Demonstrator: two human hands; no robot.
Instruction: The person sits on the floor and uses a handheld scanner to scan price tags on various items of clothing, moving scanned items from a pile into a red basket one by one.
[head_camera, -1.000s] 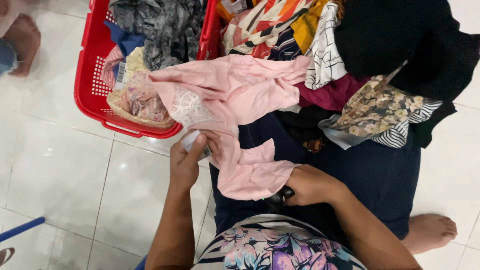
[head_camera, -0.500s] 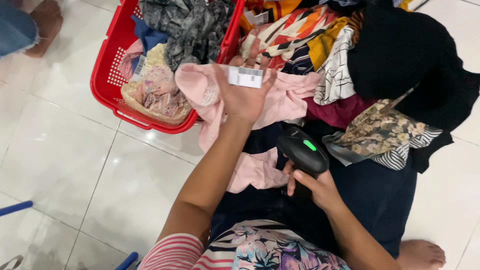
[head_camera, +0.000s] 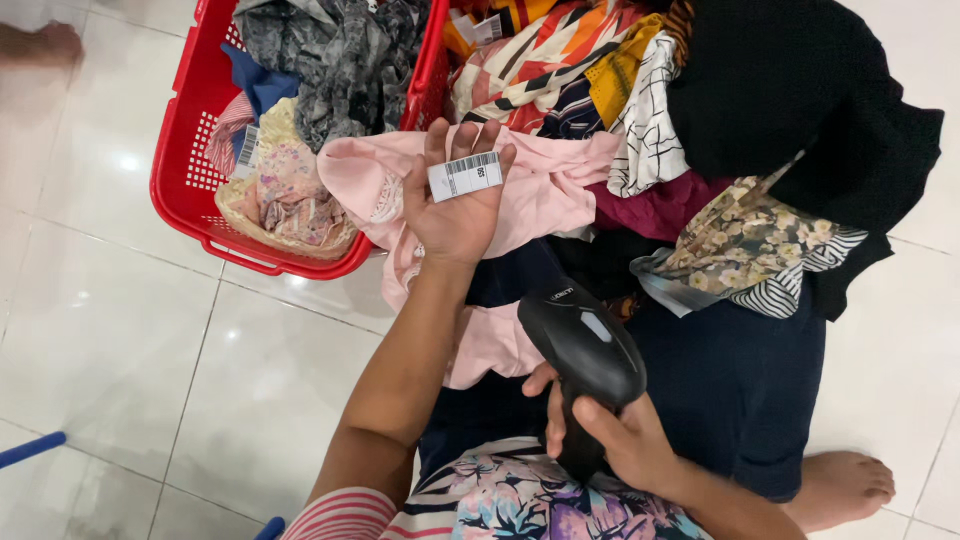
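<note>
My left hand (head_camera: 455, 205) lies palm up over a pink garment (head_camera: 545, 190) and holds a white barcode tag (head_camera: 465, 176) flat across its fingers. The garment drapes from the pile down over my lap. Lower down, my right hand (head_camera: 605, 435) grips a black handheld barcode scanner (head_camera: 585, 345) by its handle, with its head pointing up toward the tag. The scanner is a short way below the tag and does not touch it.
A red plastic basket (head_camera: 190, 150) full of clothes stands at the upper left on the white tiled floor (head_camera: 120, 350). A heap of patterned and black garments (head_camera: 760, 130) fills the upper right. My bare foot (head_camera: 840, 485) shows at the lower right. Another person's foot (head_camera: 45, 45) is at the top left.
My left hand lifted from the pink garment's fold and turned palm up with the tag. My right hand brought the scanner up from my lap and aimed it at the tag.
</note>
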